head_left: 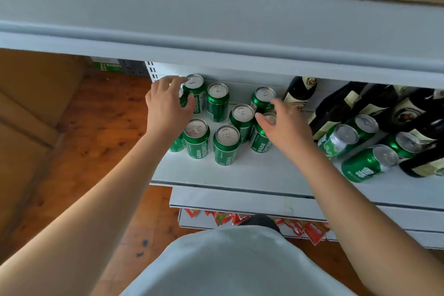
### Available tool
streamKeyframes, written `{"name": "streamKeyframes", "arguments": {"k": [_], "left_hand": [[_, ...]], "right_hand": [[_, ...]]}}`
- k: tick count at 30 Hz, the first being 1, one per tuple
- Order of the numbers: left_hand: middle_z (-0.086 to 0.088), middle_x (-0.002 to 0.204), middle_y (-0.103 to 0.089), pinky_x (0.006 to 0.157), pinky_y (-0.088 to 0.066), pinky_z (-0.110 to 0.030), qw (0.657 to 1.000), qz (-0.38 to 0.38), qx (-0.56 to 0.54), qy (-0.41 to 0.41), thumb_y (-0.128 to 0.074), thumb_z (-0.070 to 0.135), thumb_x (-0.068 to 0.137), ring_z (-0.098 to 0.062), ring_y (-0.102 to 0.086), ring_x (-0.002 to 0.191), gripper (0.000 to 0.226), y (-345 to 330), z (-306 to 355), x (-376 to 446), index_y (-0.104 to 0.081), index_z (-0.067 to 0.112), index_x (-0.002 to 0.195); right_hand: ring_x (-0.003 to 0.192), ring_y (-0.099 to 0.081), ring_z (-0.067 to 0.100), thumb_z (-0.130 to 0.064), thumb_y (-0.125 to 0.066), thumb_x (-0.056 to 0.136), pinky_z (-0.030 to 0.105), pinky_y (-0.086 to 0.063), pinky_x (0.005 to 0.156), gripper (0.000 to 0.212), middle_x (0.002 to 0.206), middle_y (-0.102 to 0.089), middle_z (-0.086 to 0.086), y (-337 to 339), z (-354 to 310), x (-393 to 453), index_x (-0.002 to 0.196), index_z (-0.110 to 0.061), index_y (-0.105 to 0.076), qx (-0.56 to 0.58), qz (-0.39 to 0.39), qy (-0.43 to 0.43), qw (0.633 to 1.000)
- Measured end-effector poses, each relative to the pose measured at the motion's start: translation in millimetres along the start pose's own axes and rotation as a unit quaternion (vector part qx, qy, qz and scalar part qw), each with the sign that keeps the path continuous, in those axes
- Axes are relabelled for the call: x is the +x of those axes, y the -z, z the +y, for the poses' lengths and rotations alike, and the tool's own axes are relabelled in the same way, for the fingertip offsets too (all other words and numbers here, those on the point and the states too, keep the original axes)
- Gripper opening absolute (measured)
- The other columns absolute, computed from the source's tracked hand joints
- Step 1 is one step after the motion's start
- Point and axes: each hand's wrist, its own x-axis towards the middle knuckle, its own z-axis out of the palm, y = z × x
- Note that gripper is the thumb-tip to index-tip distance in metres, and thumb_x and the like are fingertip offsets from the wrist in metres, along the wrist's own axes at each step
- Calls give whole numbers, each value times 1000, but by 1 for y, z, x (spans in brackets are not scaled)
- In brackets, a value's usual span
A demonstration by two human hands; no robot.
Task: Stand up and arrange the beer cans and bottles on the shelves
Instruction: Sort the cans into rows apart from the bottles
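One head-worn camera looks steeply down and forward from above the person's chest, close to a pale shelf (pixel 240 170) at arm's reach. The upper shelf edge (pixel 216 41) crosses the top of the view, and the wooden floor (pixel 96 132) shows lower left.

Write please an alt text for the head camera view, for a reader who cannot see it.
A person's left hand grips an upright green can at the back left of a white shelf, while the right hand reaches among other standing cans. To the right, several green cans and dark bottles lie tipped over.
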Motion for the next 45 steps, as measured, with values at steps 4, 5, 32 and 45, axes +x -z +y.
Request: {"name": "streamKeyframes", "arguments": {"k": [4,5,32,45], "left_hand": [[-7,136,-51,105,-38,-47,991,-84,-35,-100,-56,35,93,-29,-43,127,46,-28,32,-31,-54,16,135],[-8,136,-51,105,-38,-48,988,-103,-35,-107,-57,35,93,-31,-42,128,48,-35,38,-35,-53,16,136],[-6,125,-57,88,-49,-35,915,-332,-181,142,-64,35,88,-27,-59,108,49,-162,279,-105,-47,15,129],[0,104,-64,77,-50,-32,989,7,-147,19,-55,6,85,-17,-60,86,29,-104,234,-112,-70,15,109]], "right_hand": [[104,-54,30,-36,-65,88,32,-44,80,56,116,-53,11,-34,12,-23,136,-13,-45,27,-6,-12,1000],[105,-53,30,-36,-66,88,33,-45,82,58,117,-53,11,-36,11,-21,137,-14,-45,36,-2,-16,999],[96,-63,14,-41,-82,70,27,-50,80,50,105,-69,-1,129,240,19,110,-14,-67,152,-17,-76,985],[96,-69,10,-54,-78,71,35,-58,83,48,103,-71,-8,166,171,-33,109,-26,-67,411,-29,-64,909]]}}
